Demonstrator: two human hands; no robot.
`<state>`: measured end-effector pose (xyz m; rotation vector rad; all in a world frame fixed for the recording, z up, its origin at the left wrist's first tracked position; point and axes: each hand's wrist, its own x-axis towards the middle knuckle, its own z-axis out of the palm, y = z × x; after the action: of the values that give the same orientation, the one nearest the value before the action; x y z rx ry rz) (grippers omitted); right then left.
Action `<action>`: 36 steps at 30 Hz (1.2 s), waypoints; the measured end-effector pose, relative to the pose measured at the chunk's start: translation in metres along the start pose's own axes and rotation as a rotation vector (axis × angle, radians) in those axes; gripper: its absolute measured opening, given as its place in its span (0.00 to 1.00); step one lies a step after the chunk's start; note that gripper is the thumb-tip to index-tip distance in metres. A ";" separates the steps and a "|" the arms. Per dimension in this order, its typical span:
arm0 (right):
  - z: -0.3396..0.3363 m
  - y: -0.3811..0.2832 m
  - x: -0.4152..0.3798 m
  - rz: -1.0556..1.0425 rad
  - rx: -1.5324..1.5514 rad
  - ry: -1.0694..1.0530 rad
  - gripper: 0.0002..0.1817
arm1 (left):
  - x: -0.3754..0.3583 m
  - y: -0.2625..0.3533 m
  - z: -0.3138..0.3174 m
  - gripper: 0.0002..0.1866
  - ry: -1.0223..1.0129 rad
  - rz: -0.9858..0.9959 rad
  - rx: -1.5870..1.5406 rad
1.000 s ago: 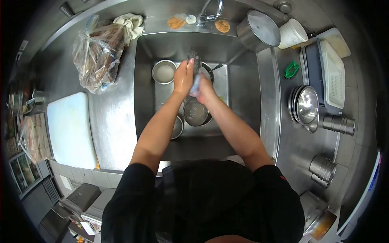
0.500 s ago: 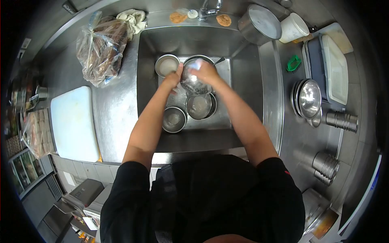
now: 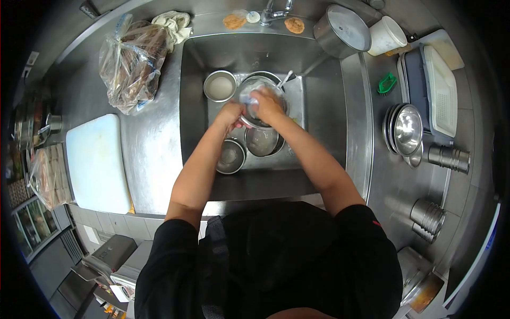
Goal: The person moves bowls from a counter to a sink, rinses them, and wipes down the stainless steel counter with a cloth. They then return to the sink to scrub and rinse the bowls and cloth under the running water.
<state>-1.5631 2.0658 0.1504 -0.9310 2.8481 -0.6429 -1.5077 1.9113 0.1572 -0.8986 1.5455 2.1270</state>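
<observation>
Over the sink point(image 3: 324, 122), my left hand point(image 3: 230, 117) is closed on the near left rim of a round metal bowl point(image 3: 260, 124), which looks wet. Inside the bowl is my right hand point(image 3: 267, 105), its fingers curled against a blurred, pale bluish thing that I cannot identify. Behind that bowl, another round metal vessel with a light handle point(image 3: 287, 78) is partly covered. A metal pot of cloudy water point(image 3: 220, 86) stands to the left. Nearer to me are a second water-filled pot point(image 3: 261, 141) and a metal bowl point(image 3: 230, 157).
A faucet point(image 3: 273, 15) rises behind the sink, beside a tall pot point(image 3: 345, 34) and a white bucket point(image 3: 386, 36). Right of the sink lie a green brush point(image 3: 387, 83) and stacked metal bowls point(image 3: 407, 130). On the left are a plastic bag point(image 3: 133, 69) and a white cutting board point(image 3: 98, 162).
The bowl has turned and tilted in my hands. My left hand has moved down and right along its rim; my right hand has shifted slightly down inside it. A light handle now shows behind.
</observation>
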 end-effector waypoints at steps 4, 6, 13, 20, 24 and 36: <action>-0.007 0.006 -0.002 -0.148 0.085 -0.255 0.16 | -0.012 0.013 -0.018 0.35 -0.133 -0.011 0.091; -0.010 0.002 0.006 0.045 0.027 -0.059 0.15 | -0.002 0.004 -0.014 0.36 -0.169 -0.021 0.121; -0.015 -0.004 0.007 -0.174 0.202 -0.478 0.16 | -0.008 0.017 -0.021 0.32 -0.120 0.011 -0.007; -0.003 -0.022 0.040 0.348 0.286 0.111 0.13 | -0.019 0.013 -0.005 0.28 -0.240 -0.002 -0.185; 0.006 -0.027 0.023 0.147 0.403 -0.265 0.18 | -0.008 0.017 -0.021 0.32 -0.187 0.077 -0.063; 0.009 -0.023 0.033 0.148 0.236 -0.193 0.16 | -0.016 0.004 -0.010 0.31 -0.113 -0.007 -0.139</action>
<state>-1.5752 2.0269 0.1538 -0.6966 2.5725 -0.8018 -1.4958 1.9017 0.1690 -0.8113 1.3516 2.2614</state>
